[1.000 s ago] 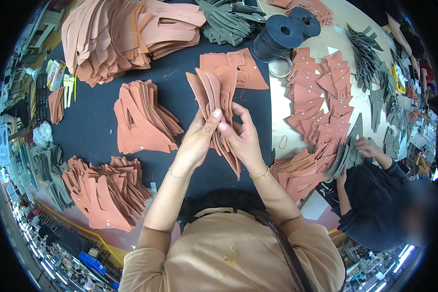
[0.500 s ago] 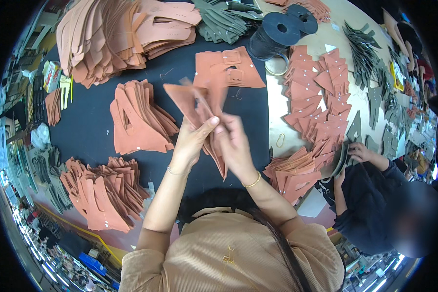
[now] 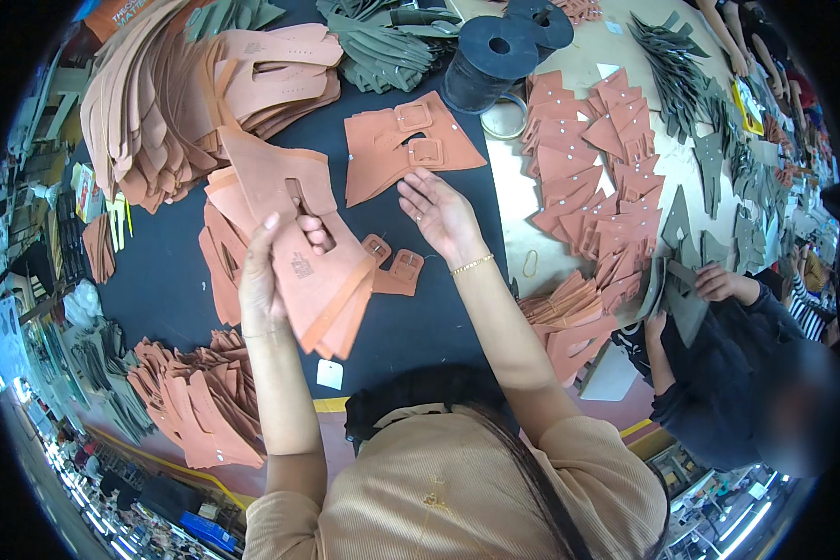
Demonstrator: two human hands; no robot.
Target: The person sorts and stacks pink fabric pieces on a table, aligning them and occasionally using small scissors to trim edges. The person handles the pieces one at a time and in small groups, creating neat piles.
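Observation:
My left hand [image 3: 263,275] is closed on cut salmon-coloured leather pieces [image 3: 331,280], apparently layered, with fingertips showing through a slot. The pieces hang over the dark table, pale inner side up. My right hand [image 3: 439,213] is open, palm upward and fingers loosely spread, with nothing in it. Its fingertips are at the lower edge of a leather part with two square buckles [image 3: 373,140] lying flat. Between my hands lies a smaller leather part with two buckles [image 3: 401,278], partly covered by the held pieces.
Leather stacks stand far left [image 3: 145,112], behind my left hand [image 3: 217,247] and near left [image 3: 201,401]. A black spool [image 3: 481,75] and tape roll [image 3: 505,119] sit far right. Overlapping leather parts [image 3: 583,177] cover the right-hand board. A co-worker [image 3: 719,373] handles green pieces at right.
My hands have moved apart from the folded leather they held together. The left now holds slotted pieces at left; the right has let go. A small buckled part now lies on the table.

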